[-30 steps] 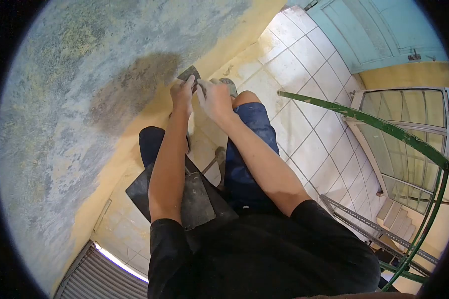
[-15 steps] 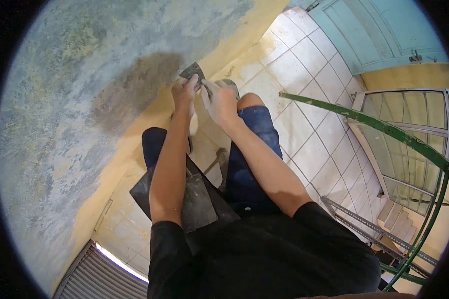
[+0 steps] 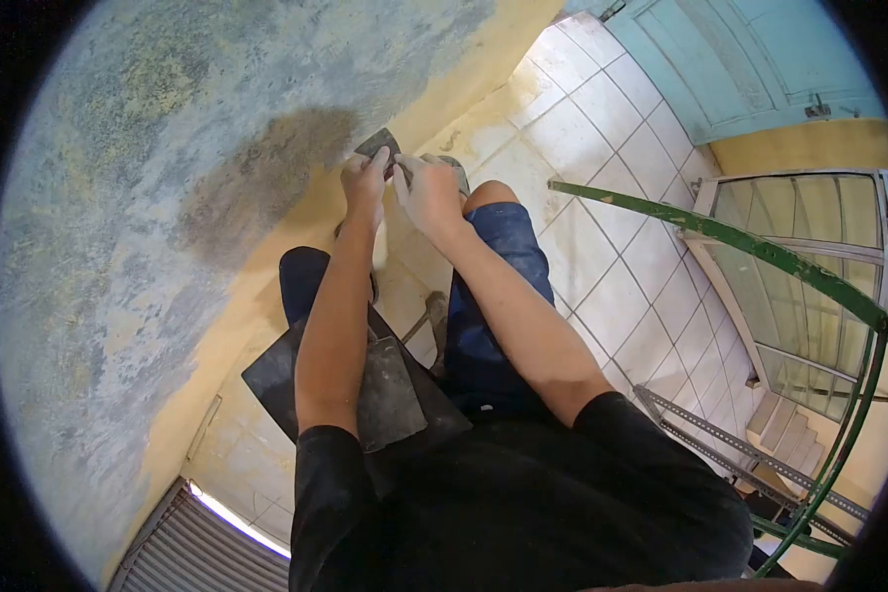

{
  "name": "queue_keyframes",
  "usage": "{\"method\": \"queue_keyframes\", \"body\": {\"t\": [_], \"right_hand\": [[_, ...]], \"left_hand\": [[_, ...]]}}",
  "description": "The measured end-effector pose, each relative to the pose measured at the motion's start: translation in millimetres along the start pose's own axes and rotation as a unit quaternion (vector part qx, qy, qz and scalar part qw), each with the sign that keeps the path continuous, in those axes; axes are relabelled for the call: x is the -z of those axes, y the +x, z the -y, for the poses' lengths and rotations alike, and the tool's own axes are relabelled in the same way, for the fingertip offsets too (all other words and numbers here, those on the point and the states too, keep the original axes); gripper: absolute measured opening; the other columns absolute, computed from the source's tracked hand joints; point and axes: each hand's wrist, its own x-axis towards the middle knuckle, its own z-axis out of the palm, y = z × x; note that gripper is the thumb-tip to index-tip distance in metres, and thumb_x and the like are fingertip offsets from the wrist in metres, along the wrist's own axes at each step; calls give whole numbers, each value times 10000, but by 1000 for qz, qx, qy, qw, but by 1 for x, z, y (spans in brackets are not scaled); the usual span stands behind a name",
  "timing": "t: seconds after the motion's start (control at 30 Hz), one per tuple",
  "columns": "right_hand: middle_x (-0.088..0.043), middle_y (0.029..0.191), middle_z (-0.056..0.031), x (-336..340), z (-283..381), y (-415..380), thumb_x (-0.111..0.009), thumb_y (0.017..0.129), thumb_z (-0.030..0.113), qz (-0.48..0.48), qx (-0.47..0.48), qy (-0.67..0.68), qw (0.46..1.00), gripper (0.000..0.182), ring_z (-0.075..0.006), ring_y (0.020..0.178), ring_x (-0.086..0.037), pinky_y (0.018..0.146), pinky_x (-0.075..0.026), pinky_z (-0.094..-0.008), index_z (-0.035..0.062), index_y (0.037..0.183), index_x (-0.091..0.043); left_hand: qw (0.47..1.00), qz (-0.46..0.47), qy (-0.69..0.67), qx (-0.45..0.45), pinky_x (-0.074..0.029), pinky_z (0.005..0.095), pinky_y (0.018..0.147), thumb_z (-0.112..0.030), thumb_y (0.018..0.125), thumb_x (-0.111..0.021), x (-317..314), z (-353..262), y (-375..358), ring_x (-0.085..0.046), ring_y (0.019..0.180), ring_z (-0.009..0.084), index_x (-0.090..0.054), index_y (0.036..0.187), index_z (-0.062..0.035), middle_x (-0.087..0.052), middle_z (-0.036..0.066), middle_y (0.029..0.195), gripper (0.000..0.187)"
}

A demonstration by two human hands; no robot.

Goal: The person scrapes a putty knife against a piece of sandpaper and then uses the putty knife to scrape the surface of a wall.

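Observation:
A small dark flat plate (image 3: 377, 144) is pinched by my left hand (image 3: 364, 178) close to the patchy blue-grey and yellow wall (image 3: 118, 217). My right hand (image 3: 431, 189) is closed beside it, its fingertips near the plate's lower corner; what they grip is too small to make out. Pale dust coats the fingers of both hands. Under my left forearm, a dark board (image 3: 271, 377) and a grey metal blade (image 3: 393, 397) lie across my lap. A damp-looking brown patch (image 3: 257, 178) marks the wall left of my hands.
White floor tiles (image 3: 612, 237) spread to the right. A curved green metal bar (image 3: 720, 233) crosses there, before a glazed metal frame (image 3: 809, 276). The blue door (image 3: 730, 59) is at top right, a slotted metal rail (image 3: 740, 449) at lower right, a ribbed shutter (image 3: 197, 543) at bottom left.
My right hand has shifted slightly left, its fingers closer together near the plate. The board on my lap has slid a little to the left.

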Motion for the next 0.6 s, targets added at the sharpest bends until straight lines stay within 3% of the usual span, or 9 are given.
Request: {"method": "queue_keyframes", "body": {"t": [0.1,0.2,0.3,0.47,0.6], "right_hand": [[-699,845,-232,1,3,-8,-682,872,132,-45,-8,22,999,211,-395,792,-674,752,-541,-458,15,1029,-759],[-702,861,-237,9,6,-9,-677,876,137,-69,-3,49,996,217,-398,802,-675,766,-539,-471,15,1036,-758],[-662,836,-250,-9,-6,0,-642,899,130,23,-15,-6,1000,144,-426,793,-652,744,-532,-506,25,971,-710],[-658,814,-234,3,9,-2,-637,896,125,-29,6,17,999,132,-423,786,-650,737,-532,-502,37,959,-712],[-668,842,-241,4,8,0,-635,894,120,-46,-11,30,998,139,-426,794,-652,738,-532,-502,37,970,-717]], "left_hand": [[999,-16,6,-28,-545,312,642,-113,896,-752,-3,0,3,-618,689,137,-563,768,-42,-612,34,780,239],[999,-16,-15,-48,-534,311,631,-103,894,-747,-10,-23,-11,-615,689,137,-569,762,-43,-618,34,781,229],[1000,-13,7,-19,-526,308,625,-103,895,-744,-4,-13,-10,-608,688,133,-567,755,-50,-614,28,774,232],[999,-49,6,-8,-529,304,631,-110,894,-747,-3,-1,-3,-603,691,130,-570,744,-61,-611,22,765,237],[999,-7,-3,-39,-526,305,628,-115,891,-754,-3,-9,4,-581,669,122,-520,707,-79,-545,-2,719,300]]}}
